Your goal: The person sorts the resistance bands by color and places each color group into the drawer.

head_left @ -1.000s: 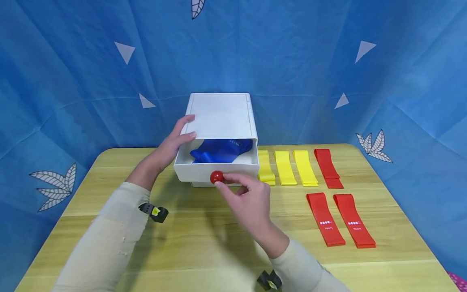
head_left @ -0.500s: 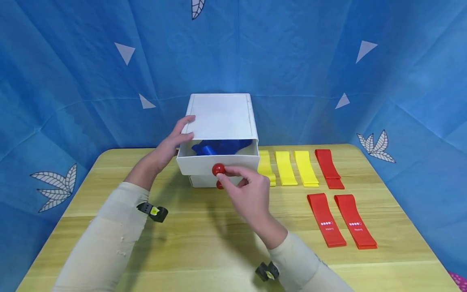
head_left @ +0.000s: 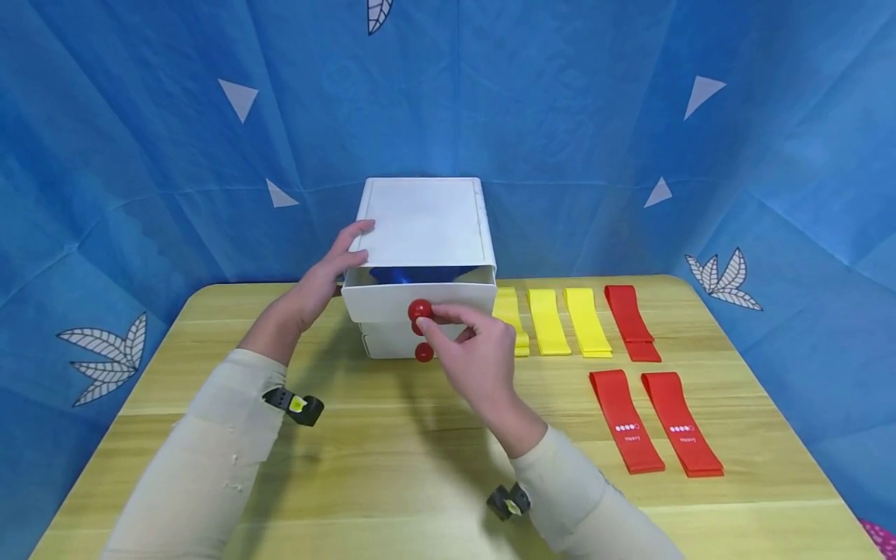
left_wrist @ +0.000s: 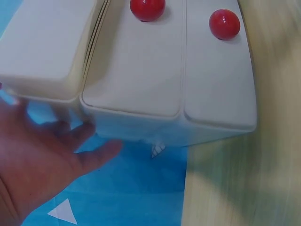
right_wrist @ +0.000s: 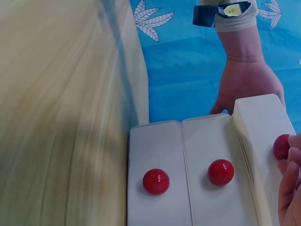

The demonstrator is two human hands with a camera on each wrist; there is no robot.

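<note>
A small white drawer cabinet (head_left: 423, 222) stands at the back of the table. Its top drawer (head_left: 381, 299) is partly out, and blue fabric (head_left: 420, 274) shows inside. My right hand (head_left: 479, 354) pinches that drawer's round red knob (head_left: 420, 310) between thumb and index finger. My left hand (head_left: 318, 288) rests along the cabinet's left side, fingers extended over its top edge. In the left wrist view the fingers of the left hand (left_wrist: 42, 155) lie spread beside the cabinet. Two lower drawers with red knobs, the middle one (right_wrist: 221, 172) and the bottom one (right_wrist: 156, 181), are closed.
Right of the cabinet lie folded yellow bands (head_left: 548, 321), one partly hidden by it. A folded red band (head_left: 630, 323) sits beside them, with two more red bands (head_left: 625, 420) in front. A blue curtain (head_left: 560, 117) hangs behind the wooden table (head_left: 378, 482).
My right hand has pushed the top drawer inward by its knob, so less blue fabric shows and the lower knobs have come into view. The left hand has stayed at the cabinet's side.
</note>
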